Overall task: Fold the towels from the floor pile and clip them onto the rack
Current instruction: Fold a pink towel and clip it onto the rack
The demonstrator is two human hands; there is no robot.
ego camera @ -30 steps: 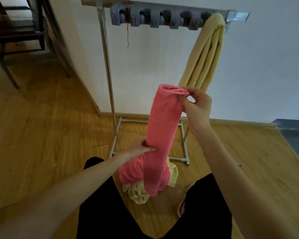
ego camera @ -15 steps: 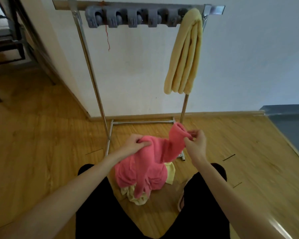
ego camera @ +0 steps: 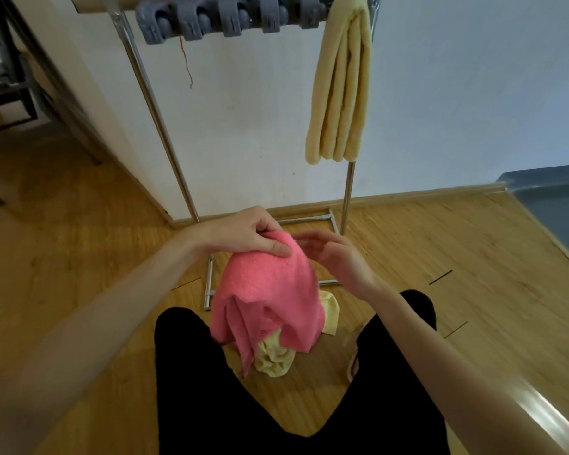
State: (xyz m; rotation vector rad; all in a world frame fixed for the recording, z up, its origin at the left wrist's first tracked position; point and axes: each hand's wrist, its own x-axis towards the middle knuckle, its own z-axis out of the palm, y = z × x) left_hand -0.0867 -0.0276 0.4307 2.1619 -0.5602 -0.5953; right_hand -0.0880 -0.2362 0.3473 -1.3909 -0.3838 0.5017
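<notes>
pink towel point(ego camera: 270, 290) hung bunched over the floor pile point(ego camera: 276, 356), top edge raised so it could be folded | left hand point(ego camera: 243, 234) pinched that top, thumb pressing the cloth | right hand point(ego camera: 335, 257) loose, fingers relaxed just beside, holding nothing | yellow towel point(ego camera: 340, 90) already clipped on rack point(ego camera: 158, 116), grey clips point(ego camera: 224, 18) free

Both bare forearms reach forward and inward from the lower corners, converging above the knees of legs in black trousers. The left hand point(ego camera: 243, 236) is palm down, fingers curled over the top of the pink towel point(ego camera: 270, 290), thumb lying along its upper edge in a grip. The right hand point(ego camera: 335, 257) is raised beside it, palm turned leftward, fingers loosely extended and blurred, holding nothing.
</notes>
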